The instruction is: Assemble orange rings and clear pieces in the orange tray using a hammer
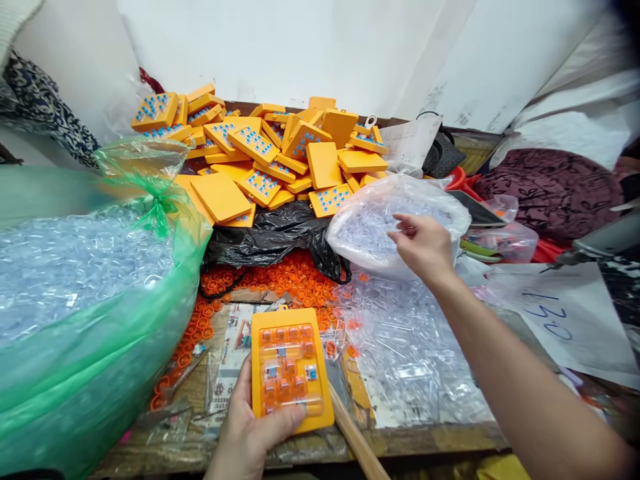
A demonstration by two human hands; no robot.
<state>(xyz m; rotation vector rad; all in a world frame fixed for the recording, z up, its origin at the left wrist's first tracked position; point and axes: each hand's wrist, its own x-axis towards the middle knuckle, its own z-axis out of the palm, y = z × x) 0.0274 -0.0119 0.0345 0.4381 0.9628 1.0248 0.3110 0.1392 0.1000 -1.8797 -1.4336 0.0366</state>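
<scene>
The left hand (249, 430) has its grip clamped on a flat orange plastic keypad frame (291, 369), near and centre above the wooden surface (400, 438). Farther right, the right hand (424, 248) touches a clear plastic bag of small transparent pieces (363, 230), grip pinched together.

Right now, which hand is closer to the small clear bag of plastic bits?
The right. The right hand touches the front of the clear bag, while the left hand holds the yellow tray nearer the person, well apart from the bag.
</scene>
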